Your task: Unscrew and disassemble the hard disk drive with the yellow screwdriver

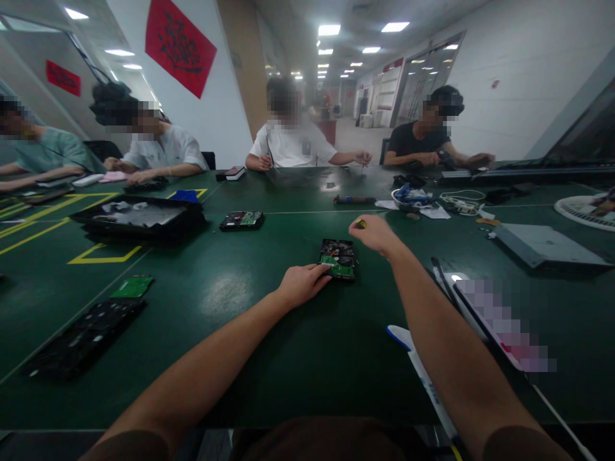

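Observation:
A hard drive lies circuit-board side up on the dark green table in front of me. My left hand rests on the table with its fingertips pressed against the drive's near left corner. My right hand hovers just above the drive's right side, fingers closed round a small tool with a yellow and black handle, probably a screwdriver.
A second hard drive and a black tray lie to the left. A green circuit board and a black panel sit near left. A grey metal cover, cables and a bowl are to the right. Several people sit around the far side.

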### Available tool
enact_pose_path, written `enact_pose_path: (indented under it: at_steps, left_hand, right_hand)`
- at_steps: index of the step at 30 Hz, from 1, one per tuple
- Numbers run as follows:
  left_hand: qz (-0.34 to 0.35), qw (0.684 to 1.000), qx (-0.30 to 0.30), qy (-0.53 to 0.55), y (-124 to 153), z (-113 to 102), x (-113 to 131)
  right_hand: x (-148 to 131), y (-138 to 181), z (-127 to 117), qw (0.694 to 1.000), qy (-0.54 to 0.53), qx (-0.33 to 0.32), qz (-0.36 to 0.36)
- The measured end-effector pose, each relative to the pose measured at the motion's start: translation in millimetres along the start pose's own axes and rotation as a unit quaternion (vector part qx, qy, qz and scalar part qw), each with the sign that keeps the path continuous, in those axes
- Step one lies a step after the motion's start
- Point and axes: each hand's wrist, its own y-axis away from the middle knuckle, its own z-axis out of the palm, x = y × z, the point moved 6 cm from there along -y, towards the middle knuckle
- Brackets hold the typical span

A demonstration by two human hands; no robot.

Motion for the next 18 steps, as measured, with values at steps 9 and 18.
enact_pose_path:
  at_steps: [9,18]
  left_hand:
    - [-0.040,0.996,0.007,0.074,-1.0,-2.8,-4.3]
    - [-0.171,0.937,0.138,0.270,1.4,-10.0,-40.1]
  right_hand:
    - [39.3,9.8,40.1,0.954,0.137,-0.249,0.095]
    - [50.9,8.6,50.6,0.954,0.120,-0.258,0.098]
